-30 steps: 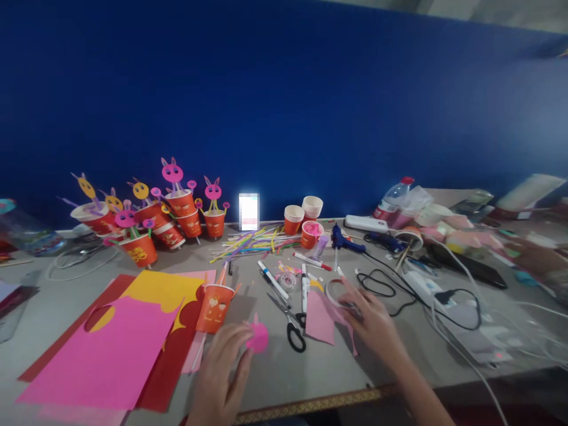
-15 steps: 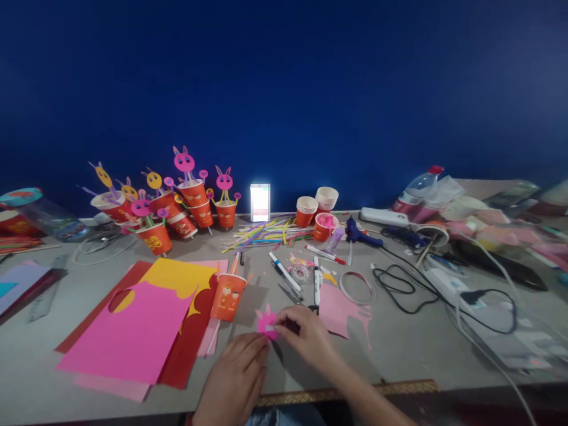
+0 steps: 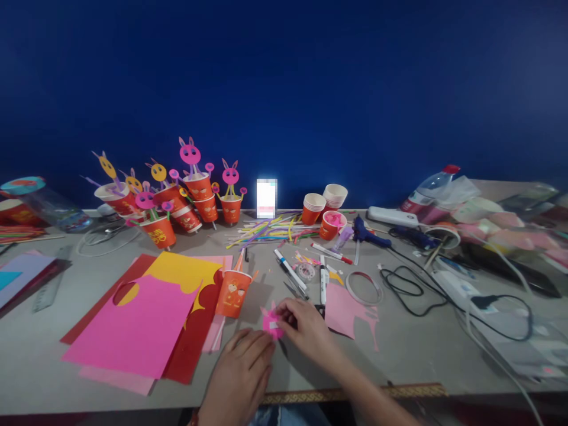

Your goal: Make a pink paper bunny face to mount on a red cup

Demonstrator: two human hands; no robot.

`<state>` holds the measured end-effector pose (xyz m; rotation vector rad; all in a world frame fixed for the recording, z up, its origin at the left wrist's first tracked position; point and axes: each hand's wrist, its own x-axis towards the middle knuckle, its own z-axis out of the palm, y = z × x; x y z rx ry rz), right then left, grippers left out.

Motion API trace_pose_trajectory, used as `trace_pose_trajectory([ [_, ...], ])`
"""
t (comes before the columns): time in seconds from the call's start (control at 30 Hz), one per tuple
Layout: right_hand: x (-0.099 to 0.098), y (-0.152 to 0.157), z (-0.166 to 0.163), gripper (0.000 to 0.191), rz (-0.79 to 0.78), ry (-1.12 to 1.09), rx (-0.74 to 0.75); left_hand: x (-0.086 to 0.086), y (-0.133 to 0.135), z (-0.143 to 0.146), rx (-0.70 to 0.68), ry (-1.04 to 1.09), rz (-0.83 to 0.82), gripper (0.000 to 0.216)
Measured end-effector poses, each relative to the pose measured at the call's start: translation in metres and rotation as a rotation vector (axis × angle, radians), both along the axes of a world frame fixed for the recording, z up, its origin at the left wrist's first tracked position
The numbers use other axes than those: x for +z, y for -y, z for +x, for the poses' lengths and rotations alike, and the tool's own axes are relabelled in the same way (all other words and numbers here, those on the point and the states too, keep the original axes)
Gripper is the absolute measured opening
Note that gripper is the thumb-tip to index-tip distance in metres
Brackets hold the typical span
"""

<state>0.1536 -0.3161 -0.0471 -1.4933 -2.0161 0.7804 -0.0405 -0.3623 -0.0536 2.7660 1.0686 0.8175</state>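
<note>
A small pink paper rabbit head (image 3: 269, 332) with two ears is near the table's front edge, a white patch of what looks like tape on it. At its lower left edge, the fingertips of my left hand (image 3: 242, 370) hold it, fingers close together and thumb side hidden. My right hand (image 3: 306, 331) reaches in from the right, thumb and fingertips pinched at the edge of the white patch. Whatever sits in that pinch is too small to make out. Left of the head, an orange paper cup (image 3: 233, 294) leans with straws in it.
Pink paper sheets (image 3: 146, 331) lie on the left with yellow and red ones. Several decorated cups (image 3: 195, 189) stand behind. Markers (image 3: 290, 269), a tape roll (image 3: 362, 287), a glue gun (image 3: 370, 234) and stacked cups (image 3: 313, 208) lie further back. A black cable (image 3: 402, 290) loops on the right.
The whole view has shifted slightly, so things sit a little further right. My right fingers have moved slightly on the rabbit head's right side; my left hand stays at its lower edge.
</note>
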Motion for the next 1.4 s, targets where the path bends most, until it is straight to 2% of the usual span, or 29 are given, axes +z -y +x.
trace_pose_trajectory([
  [0.13,0.002,-0.002,0.000,0.014,0.004,0.028,0.020,-0.002,0.000,-0.002,0.000,-0.026,-0.028,0.034],
  [0.3,0.001,0.000,-0.003,0.013,0.041,0.125,0.023,-0.006,0.002,-0.003,0.008,-0.187,-0.057,0.039],
  [0.57,0.001,0.005,-0.013,0.012,0.209,0.465,-0.013,-0.014,0.004,-0.002,0.028,-0.235,-0.034,0.044],
  [0.67,0.004,0.004,-0.008,0.012,0.237,0.524,-0.057,-0.015,0.004,-0.003,0.020,-0.240,-0.034,0.044],
  [0.9,0.002,0.022,0.000,0.014,0.251,0.489,-0.019,-0.014,0.006,-0.003,0.047,-0.266,-0.040,0.050],
  [1.13,-0.001,0.033,-0.010,0.013,0.237,0.407,-0.136,-0.017,0.008,-0.002,0.075,-0.236,-0.014,0.047],
  [1.4,-0.007,0.032,-0.012,0.014,0.238,0.244,-0.185,-0.019,0.006,-0.002,0.059,-0.219,0.047,0.044],
])
